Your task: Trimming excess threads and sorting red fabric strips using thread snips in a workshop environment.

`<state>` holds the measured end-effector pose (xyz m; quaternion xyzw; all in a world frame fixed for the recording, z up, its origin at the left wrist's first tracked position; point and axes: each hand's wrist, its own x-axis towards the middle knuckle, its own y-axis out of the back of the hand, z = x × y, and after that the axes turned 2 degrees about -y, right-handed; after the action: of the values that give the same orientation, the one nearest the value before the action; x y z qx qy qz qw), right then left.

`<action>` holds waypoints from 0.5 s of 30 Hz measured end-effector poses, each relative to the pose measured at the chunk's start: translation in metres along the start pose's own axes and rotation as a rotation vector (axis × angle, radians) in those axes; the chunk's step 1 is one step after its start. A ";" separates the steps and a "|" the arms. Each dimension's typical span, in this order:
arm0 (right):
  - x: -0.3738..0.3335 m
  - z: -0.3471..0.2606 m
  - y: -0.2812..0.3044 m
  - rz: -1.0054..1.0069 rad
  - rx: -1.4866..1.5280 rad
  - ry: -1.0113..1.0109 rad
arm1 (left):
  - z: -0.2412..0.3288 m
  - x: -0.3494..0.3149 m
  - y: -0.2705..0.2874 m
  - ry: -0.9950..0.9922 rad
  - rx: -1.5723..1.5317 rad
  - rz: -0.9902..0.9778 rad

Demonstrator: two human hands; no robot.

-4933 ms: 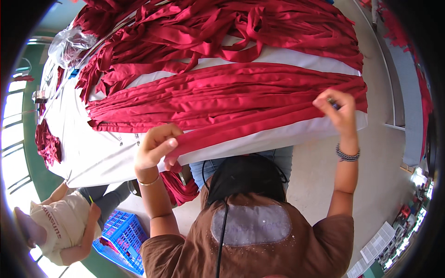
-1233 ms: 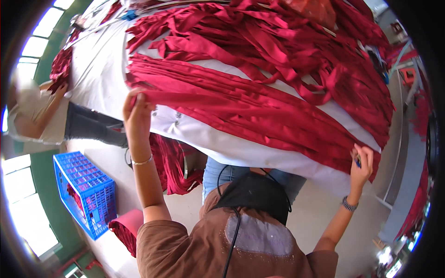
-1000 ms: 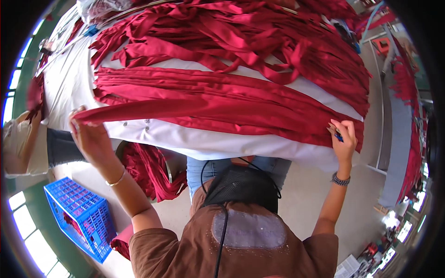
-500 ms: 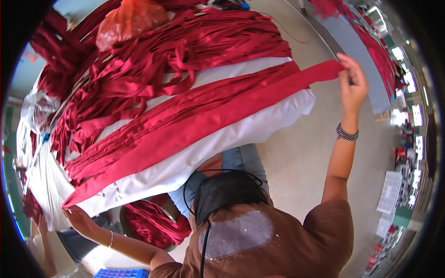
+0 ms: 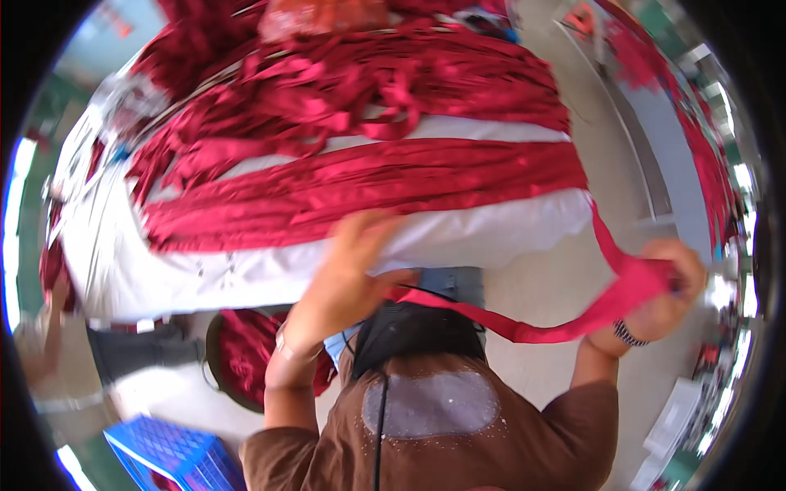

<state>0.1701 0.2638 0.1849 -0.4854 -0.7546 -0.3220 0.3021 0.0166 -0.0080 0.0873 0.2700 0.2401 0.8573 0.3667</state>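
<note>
Off the table's right end, my right hand (image 5: pixel 675 282) is closed on a dark red fabric strip (image 5: pixel 565 327). One part of that strip runs up to the table's right corner. Another part sags leftward across my front toward my left hand (image 5: pixel 348 266). That hand is over the table's near edge, blurred, with thumb and fingers apart; no grip on the strip shows. Behind it, a long bundle of red fabric strips (image 5: pixel 368 184) lies along the white-covered table (image 5: pixel 237 278).
A larger heap of red strips (image 5: pixel 327 90) and an orange plastic bag (image 5: pixel 323 16) sit farther back. Clear plastic (image 5: pixel 131 102) is at the far left. Below the table are a tub of red fabric (image 5: pixel 246 360) and a blue crate (image 5: pixel 176 450). Another table (image 5: pixel 647 123) stands right.
The strip was stretched along the table between both hands; now it hangs loose off the right end. My left hand moved right from the far left corner, and my right hand came down and outward.
</note>
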 end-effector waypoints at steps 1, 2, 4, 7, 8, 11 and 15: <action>0.003 -0.017 -0.011 -0.489 -0.018 -0.171 | -0.005 0.007 -0.010 -0.128 -0.346 -0.137; -0.004 -0.021 -0.023 -0.696 -0.019 -0.363 | -0.001 0.018 -0.015 -0.233 -0.513 -0.283; -0.018 -0.022 -0.066 -0.965 0.212 -0.370 | 0.002 0.020 -0.035 -0.370 -0.649 -0.172; -0.022 -0.033 -0.095 -1.138 0.432 -0.351 | 0.006 0.024 -0.057 -0.233 -0.646 -0.365; -0.018 -0.042 -0.102 -1.175 0.502 -0.449 | 0.002 0.020 -0.070 -0.236 -0.800 -0.076; 0.009 -0.052 -0.119 -1.276 0.604 -0.414 | -0.015 0.011 -0.017 0.177 -0.956 -0.080; 0.024 -0.070 -0.167 -1.390 0.554 -0.192 | -0.058 -0.010 0.027 -0.142 -1.160 0.380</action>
<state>0.0165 0.1688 0.2140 0.1702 -0.9635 -0.1932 0.0736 -0.0283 -0.0442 0.0575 0.1209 -0.3431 0.8785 0.3096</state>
